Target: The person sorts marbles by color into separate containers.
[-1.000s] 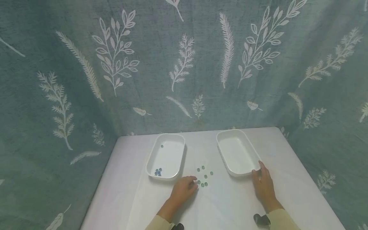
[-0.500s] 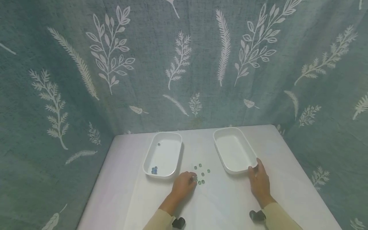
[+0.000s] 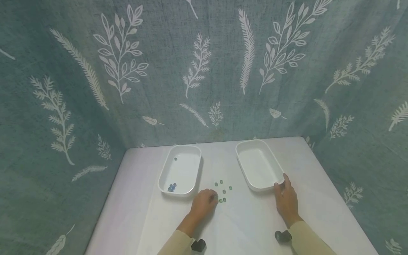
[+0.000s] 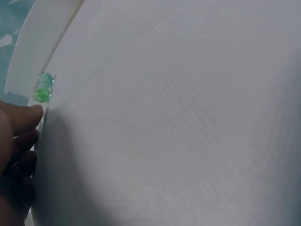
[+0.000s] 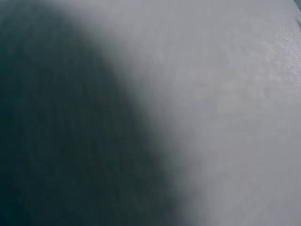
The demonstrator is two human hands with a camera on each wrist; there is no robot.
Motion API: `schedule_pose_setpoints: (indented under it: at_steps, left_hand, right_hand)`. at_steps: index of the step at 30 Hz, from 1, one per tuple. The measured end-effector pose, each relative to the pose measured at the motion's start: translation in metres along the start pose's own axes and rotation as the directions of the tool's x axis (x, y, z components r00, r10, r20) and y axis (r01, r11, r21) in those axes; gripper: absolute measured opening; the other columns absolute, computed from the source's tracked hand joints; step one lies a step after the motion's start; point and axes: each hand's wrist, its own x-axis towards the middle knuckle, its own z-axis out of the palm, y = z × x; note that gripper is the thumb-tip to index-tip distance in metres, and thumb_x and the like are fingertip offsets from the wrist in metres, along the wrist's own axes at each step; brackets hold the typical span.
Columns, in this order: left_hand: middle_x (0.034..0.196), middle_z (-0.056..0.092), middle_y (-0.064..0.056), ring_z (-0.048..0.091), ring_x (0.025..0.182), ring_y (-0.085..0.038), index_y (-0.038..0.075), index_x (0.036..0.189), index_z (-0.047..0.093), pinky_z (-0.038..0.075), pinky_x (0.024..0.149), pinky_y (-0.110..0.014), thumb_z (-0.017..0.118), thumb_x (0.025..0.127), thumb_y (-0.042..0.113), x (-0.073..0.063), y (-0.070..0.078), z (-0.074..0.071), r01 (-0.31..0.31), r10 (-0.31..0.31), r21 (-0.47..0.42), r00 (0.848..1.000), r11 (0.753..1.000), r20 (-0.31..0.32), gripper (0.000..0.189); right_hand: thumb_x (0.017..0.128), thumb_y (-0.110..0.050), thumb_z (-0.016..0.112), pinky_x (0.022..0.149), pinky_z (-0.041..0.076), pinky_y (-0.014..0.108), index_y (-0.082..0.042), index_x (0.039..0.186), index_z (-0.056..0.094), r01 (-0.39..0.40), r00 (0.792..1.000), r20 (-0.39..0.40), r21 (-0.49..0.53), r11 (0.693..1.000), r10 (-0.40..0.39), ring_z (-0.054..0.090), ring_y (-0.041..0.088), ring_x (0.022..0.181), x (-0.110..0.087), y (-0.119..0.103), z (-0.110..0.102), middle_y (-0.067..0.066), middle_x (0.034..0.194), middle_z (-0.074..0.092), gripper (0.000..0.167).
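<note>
In the head view my left hand is on the white table with thumb and fingertips together, pinching a green glass marble that they mostly hide. Just right of it lie several loose green glass marbles. The left wrist view shows two green marbles past the thumb tip, its other fingers curled. My right hand holds the near right corner of the right white tray, thumb on the front and fingers along the side. No marbles show in that tray. The right wrist view has only table surface and a dark shadow.
Left of the marbles stands another white tray, with a cluster of blue marbles near its front and one green marble farther back. A patterned green curtain surrounds the white table at the back and sides.
My left thumb and fingers have closed in on the nearest green marble, now mostly hidden. My right hand stays at the tray corner. The head view has shifted slightly.
</note>
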Motion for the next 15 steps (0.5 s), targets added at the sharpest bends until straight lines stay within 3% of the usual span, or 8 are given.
schedule_pose_setpoints:
  at_steps: [4,8,15]
  left_hand:
    - [0.112,0.065,0.001,0.059,0.114,-0.023,0.017,0.111,0.066,0.045,0.1,-0.043,0.063,0.091,0.024,-0.001,0.005,-0.005,0.08,-0.078,-0.105,0.997,0.991,0.017,0.021]
    - [0.111,0.066,0.0,0.059,0.112,-0.023,0.017,0.108,0.067,0.047,0.097,-0.043,0.064,0.089,0.022,0.0,0.009,-0.009,0.13,-0.129,-0.152,0.992,0.98,0.012,0.02]
    - [0.098,0.063,0.007,0.058,0.091,-0.012,0.016,0.106,0.068,0.052,0.081,-0.034,0.068,0.088,0.023,0.009,0.017,-0.011,0.042,-0.05,-0.17,0.998,0.984,-0.041,0.02]
  right_hand:
    - [0.104,-0.044,0.036,0.105,0.026,0.065,-0.011,0.156,0.013,0.001,1.0,-0.004,-0.006,1.0,-0.001,0.035,0.049,0.13,0.0,0.0,0.0,0.025,0.151,0.032,0.066]
    - [0.103,-0.045,0.037,0.104,0.026,0.065,-0.012,0.157,0.013,0.008,1.0,0.0,0.004,1.0,-0.008,0.036,0.05,0.13,0.001,0.0,0.001,0.026,0.15,0.033,0.067]
    - [0.103,-0.047,0.036,0.104,0.027,0.065,-0.013,0.157,0.013,-0.004,1.0,0.007,-0.004,1.0,0.004,0.036,0.05,0.129,0.001,0.001,0.001,0.025,0.15,0.033,0.067]
